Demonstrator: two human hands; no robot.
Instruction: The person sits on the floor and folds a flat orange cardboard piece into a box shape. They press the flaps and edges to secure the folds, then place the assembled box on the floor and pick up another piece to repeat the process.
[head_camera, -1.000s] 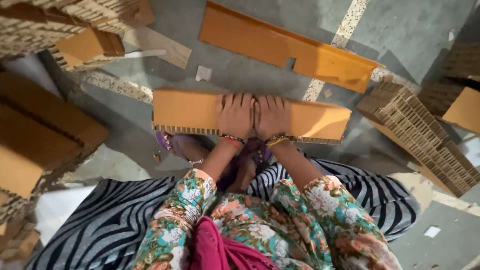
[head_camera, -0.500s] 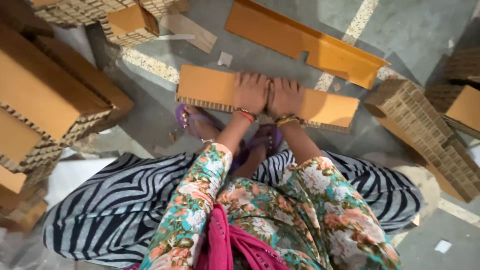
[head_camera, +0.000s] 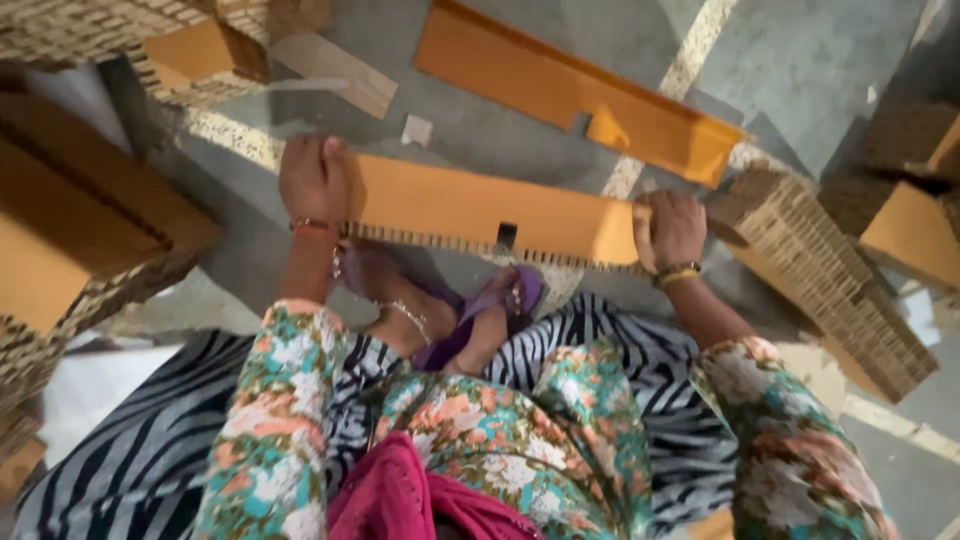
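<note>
A long orange cardboard strip (head_camera: 480, 208) is held flat just above the grey floor (head_camera: 800, 60), in front of the seated person's sandalled foot (head_camera: 470, 320). The left hand (head_camera: 313, 180) is closed over the strip's left end, fingers curled on top; the right hand (head_camera: 672, 228) is closed over the right end, next to a honeycomb block (head_camera: 830, 290). Hands are set well apart, one at each end. A small notch is seen on the near edge, mid-length, and the honeycomb core shows along that edge. A second notched strip (head_camera: 580, 100) lies farther off on the floor, apart from the held one. More stacked board (head_camera: 90, 240) is piled at left, and a pale scrap (head_camera: 335, 75) lies far left. To do this step well, it is judged that the strip should be kept level, with equal grip at both ends, so the long piece is not bent or creased at the notch, its weakest point. Thumbs are hidden under the board, so grip depth cannot be told. The right end should be kept clear of the block.
</note>
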